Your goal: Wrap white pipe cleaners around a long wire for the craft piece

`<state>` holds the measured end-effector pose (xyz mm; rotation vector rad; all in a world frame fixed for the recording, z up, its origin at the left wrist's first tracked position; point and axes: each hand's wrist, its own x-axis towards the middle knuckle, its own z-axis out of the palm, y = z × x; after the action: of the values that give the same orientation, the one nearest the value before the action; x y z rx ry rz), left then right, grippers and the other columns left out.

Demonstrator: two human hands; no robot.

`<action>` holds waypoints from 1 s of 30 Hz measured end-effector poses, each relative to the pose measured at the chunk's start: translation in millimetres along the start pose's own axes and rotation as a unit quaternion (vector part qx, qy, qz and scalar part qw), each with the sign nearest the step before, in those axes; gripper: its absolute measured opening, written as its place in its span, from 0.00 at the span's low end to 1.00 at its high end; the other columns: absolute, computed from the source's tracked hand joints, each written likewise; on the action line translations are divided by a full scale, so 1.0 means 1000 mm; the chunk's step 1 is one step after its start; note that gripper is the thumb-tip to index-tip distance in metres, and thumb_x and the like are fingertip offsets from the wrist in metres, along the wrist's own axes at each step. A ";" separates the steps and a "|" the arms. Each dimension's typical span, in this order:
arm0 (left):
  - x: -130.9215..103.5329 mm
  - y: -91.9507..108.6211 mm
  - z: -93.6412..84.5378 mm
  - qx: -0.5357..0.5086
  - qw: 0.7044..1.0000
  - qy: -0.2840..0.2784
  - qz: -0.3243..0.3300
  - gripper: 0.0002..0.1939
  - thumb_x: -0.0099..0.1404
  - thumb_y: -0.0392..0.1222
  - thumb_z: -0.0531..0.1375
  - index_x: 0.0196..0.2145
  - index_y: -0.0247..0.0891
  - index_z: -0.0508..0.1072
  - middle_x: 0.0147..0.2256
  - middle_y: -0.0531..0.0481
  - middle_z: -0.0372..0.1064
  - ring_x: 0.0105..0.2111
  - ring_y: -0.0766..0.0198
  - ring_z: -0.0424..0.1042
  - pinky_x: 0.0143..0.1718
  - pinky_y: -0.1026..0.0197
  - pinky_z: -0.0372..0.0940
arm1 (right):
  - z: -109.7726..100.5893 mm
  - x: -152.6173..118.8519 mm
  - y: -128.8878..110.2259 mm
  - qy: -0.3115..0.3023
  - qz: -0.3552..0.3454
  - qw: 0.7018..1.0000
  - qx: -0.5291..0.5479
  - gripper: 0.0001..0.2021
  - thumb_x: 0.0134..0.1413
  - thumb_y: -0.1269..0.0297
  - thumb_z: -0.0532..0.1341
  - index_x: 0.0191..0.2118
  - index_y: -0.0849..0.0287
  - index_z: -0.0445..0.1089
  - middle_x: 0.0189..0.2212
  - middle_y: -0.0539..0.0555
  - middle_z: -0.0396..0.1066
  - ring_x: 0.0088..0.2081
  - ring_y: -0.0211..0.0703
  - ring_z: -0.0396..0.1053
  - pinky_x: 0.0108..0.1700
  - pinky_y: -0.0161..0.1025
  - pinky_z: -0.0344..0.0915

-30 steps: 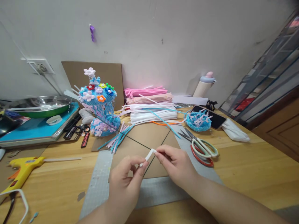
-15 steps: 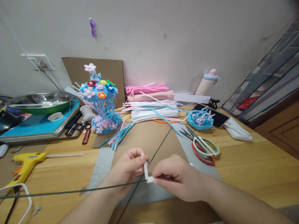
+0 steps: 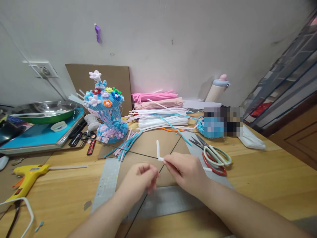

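Note:
My right hand (image 3: 185,170) pinches a small white coil of pipe cleaner (image 3: 160,159) wound around a thin dark green wire (image 3: 138,153). The pipe cleaner's loose end stands up from the coil. The wire runs left from the coil above the cardboard (image 3: 138,140). Below and left of the coil is my left hand (image 3: 141,180), its fingers loosely curled, slightly blurred and holding nothing. A second dark line, seemingly another wire (image 3: 135,216), passes diagonally beneath both hands. Scissors (image 3: 216,157) with pale and red handles lie right of my right hand.
Bundles of white pipe cleaners (image 3: 163,119) and pink ones (image 3: 155,96) are stacked by the wall. A blue flower-covered craft piece (image 3: 105,102) stands at left. Cut blue and lilac strips (image 3: 127,145) lie in front. A yellow glue gun (image 3: 31,172) rests far left; a bottle (image 3: 216,90) leans at back right.
My left hand has let go of the white pipe cleaner's end. My right hand has moved the coil and wire up, away from me; the wire now slants toward the back left.

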<state>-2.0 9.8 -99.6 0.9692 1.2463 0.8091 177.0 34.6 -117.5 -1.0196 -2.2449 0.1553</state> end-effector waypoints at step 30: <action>-0.015 -0.006 0.009 -0.001 0.965 0.154 0.212 0.06 0.55 0.41 0.64 0.27 0.38 0.71 0.27 0.54 0.70 0.15 0.70 0.68 0.15 0.68 0.56 | -0.002 0.001 -0.010 -0.006 0.169 0.964 0.207 0.10 0.61 0.61 0.54 0.34 0.59 0.70 0.24 0.49 0.68 0.25 0.36 0.63 0.27 0.32 0.56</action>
<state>4.3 -7.4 -99.4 1.1598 1.3164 1.3362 171.2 28.2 -111.5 -1.1521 -1.9139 0.7473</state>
